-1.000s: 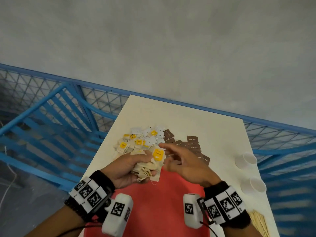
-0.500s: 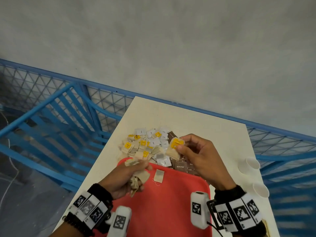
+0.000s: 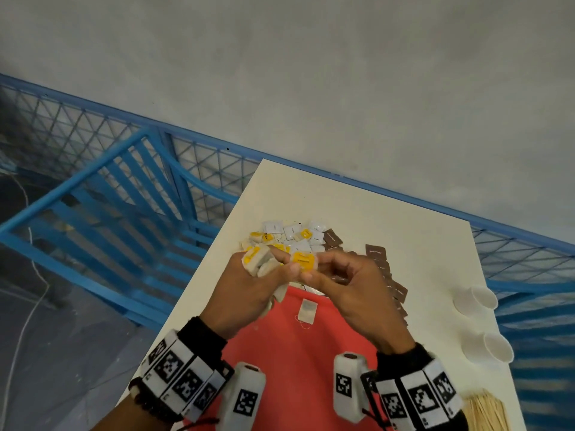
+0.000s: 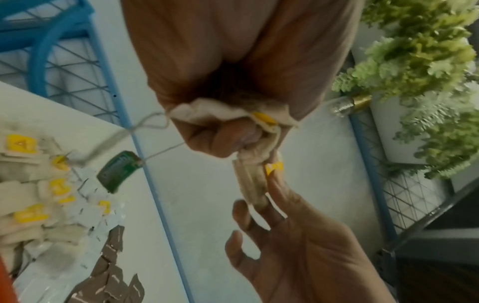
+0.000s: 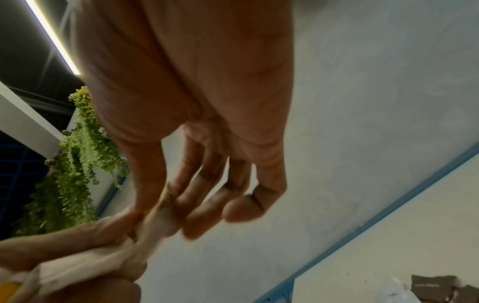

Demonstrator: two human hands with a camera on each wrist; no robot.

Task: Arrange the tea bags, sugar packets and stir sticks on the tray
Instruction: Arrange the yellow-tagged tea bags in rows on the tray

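1. So, far L of the table (image 3: 389, 213): loose pile of tea bags (image 3: 280, 239) w/ yellow tags, mixed w/ white sugar packets (image 3: 315, 234), on the tabletop just beyond the red tray (image 3: 295, 368). Not on the tray yet.
2. Left hand (image 3: 249, 287): fingers curled tight round a bunch of tea bags (image 3: 259, 262), held above the tray's far edge. Left wrist view shows strings and a green tag (image 4: 118, 172) dangling from the fist. Looks tangle-prone, so keep the fist steady; don't squeeze harder.
3. Centre: right hand (image 3: 348, 284) pinches one yellow-tagged tea bag (image 3: 303, 262) betw. thumb and forefinger, other fingers loosely curled, touching the L bunch. Probably best to pull this bag free slowly, along its length, so the string doesn't drag others out.
4. One tea bag (image 3: 307, 309) already lies flat on the tray, near its far edge. Lay the next just beside it, same way up, tag tucked, to start a row.
5. R of the hands: brown sugar packets (image 3: 376, 253) in a strip on the table, partly hidden by the right hand. Leave for later.
6. Far R: two white cups (image 3: 476, 297), and stir sticks (image 3: 485, 412) at the near R corner, well apart from the tray.
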